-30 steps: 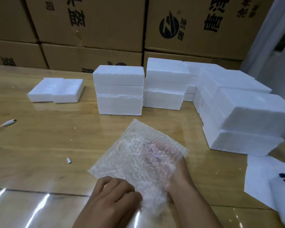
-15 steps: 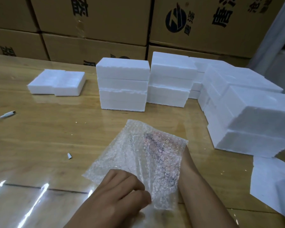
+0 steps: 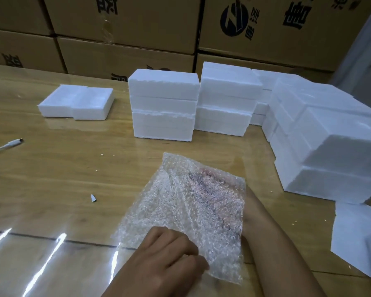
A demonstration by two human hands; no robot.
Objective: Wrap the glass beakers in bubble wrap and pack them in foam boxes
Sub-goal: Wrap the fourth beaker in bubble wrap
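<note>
A sheet of clear bubble wrap [image 3: 180, 206] is held tilted up off the wooden table [image 3: 62, 168] near its front edge. My left hand [image 3: 167, 258] pinches the wrap's near lower edge with curled fingers. My right hand [image 3: 255, 206] reaches behind or inside the wrap from the right; only its wrist shows plainly. A pink blur with dark blue marks shows through the bubbles, and I cannot tell what it holds. No beaker is plainly visible. White foam boxes stand stacked behind [image 3: 163, 103] and to the right [image 3: 330, 146].
Two low foam pieces [image 3: 77, 102] lie at the back left. A pen [image 3: 7, 145] and its small cap [image 3: 93, 198] lie on the left. White paper [image 3: 351, 232] covers the right front corner. Brown cartons [image 3: 137, 22] wall the far side.
The wrap has been turned and lifted a little, with a fold now running down its middle. My left hand has shifted slightly right along the lower edge.
</note>
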